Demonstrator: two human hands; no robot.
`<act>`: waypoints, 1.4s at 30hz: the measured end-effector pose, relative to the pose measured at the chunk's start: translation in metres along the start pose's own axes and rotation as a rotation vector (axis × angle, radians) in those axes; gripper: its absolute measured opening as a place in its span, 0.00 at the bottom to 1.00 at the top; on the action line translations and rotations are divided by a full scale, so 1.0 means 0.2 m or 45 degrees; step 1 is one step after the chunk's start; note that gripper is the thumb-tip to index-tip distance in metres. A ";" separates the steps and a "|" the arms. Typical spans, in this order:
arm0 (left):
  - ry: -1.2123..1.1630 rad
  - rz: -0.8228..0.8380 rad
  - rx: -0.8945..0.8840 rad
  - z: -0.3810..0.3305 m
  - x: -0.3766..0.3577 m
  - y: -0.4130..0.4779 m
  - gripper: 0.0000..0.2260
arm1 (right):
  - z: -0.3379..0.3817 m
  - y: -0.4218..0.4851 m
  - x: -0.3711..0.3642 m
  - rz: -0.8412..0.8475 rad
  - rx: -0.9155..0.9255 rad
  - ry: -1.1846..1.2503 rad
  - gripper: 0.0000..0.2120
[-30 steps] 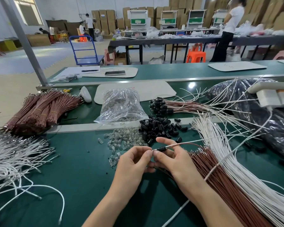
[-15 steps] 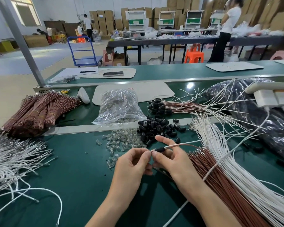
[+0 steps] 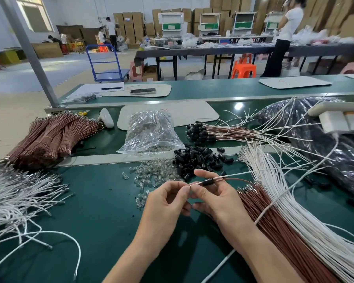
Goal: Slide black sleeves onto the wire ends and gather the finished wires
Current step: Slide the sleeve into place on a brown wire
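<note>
Over the green bench my left hand (image 3: 168,198) pinches the tip of a thin wire pair, one white and one brown. A black sleeve (image 3: 207,181) sits on that pair a little back from the tip. My right hand (image 3: 215,194) holds the wires just behind the sleeve. Loose black sleeves (image 3: 198,160) lie in a heap just beyond my fingers. Finished wires with black sleeves (image 3: 200,132) lie fanned out further back. Brown wires (image 3: 278,225) and white wires (image 3: 307,217) lie in long bundles to my right.
A clear bag (image 3: 151,133) and a scatter of small clear parts (image 3: 155,174) lie left of the sleeves. Tied brown wire bundles (image 3: 47,139) and loose white wires (image 3: 14,199) fill the left. A large dark bag (image 3: 335,156) sits far right. People work at distant tables.
The black sleeve has slid along the wires away from the tip toward my right hand, baring more of the wire end. Both hands stay close together.
</note>
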State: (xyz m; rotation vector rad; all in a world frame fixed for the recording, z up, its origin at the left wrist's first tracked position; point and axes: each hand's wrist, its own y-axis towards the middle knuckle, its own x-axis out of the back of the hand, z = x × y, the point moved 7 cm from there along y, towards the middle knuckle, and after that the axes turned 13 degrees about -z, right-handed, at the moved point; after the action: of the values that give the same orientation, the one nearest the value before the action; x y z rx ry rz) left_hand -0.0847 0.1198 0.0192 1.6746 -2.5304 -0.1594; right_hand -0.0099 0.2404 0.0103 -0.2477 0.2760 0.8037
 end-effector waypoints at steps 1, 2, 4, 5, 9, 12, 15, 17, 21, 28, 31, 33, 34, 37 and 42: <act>0.010 0.007 -0.006 -0.01 0.00 0.00 0.03 | 0.01 0.00 0.00 0.005 0.007 -0.010 0.14; 0.027 0.010 -0.013 -0.01 0.00 0.00 0.03 | 0.01 -0.01 -0.01 0.010 0.019 -0.024 0.14; 0.115 0.002 -0.061 -0.02 0.02 0.00 0.03 | 0.02 -0.01 -0.01 0.009 0.049 -0.048 0.13; 0.205 -0.010 -0.123 -0.03 0.03 0.00 0.04 | 0.02 0.00 0.00 0.002 0.057 -0.048 0.12; 0.804 -0.167 -0.569 -0.11 0.21 -0.04 0.13 | 0.00 0.03 0.03 -0.051 0.042 -0.012 0.13; 1.224 -0.069 -0.552 -0.02 0.33 -0.07 0.29 | -0.01 0.04 0.04 -0.060 0.009 0.015 0.13; 1.445 0.078 -0.387 0.10 0.38 -0.09 0.33 | -0.01 0.03 0.03 -0.040 -0.007 0.025 0.12; 1.389 0.040 -0.434 0.07 0.36 -0.06 0.25 | -0.01 0.03 0.03 -0.039 -0.019 0.035 0.12; 1.236 -0.075 -0.548 0.02 0.28 0.04 0.05 | 0.00 0.03 0.03 -0.046 -0.027 0.012 0.12; 1.218 -0.135 -0.718 -0.01 0.23 0.10 0.07 | 0.00 0.03 0.03 -0.024 -0.062 0.135 0.11; 1.024 -0.227 -0.781 -0.07 0.26 0.07 0.10 | 0.00 0.03 0.02 -0.005 -0.085 0.209 0.12; 0.778 -0.258 -0.671 -0.09 0.29 0.05 0.08 | -0.01 0.03 0.01 0.008 -0.096 0.228 0.12; 0.627 -0.261 -0.598 -0.09 0.29 0.04 0.07 | -0.01 0.03 0.00 0.015 -0.101 0.241 0.12; 0.329 -0.191 -0.371 -0.04 0.22 0.02 0.14 | -0.02 0.03 -0.02 0.030 -0.113 0.274 0.14; 0.007 0.093 -0.098 0.03 0.07 -0.01 0.12 | -0.03 0.03 -0.04 0.033 -0.114 0.300 0.11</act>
State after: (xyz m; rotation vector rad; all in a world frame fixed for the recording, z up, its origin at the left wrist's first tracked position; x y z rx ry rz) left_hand -0.0894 0.1055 0.0124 1.5506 -2.5425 -0.2420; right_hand -0.0201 0.2372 0.0056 -0.4247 0.4659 0.8140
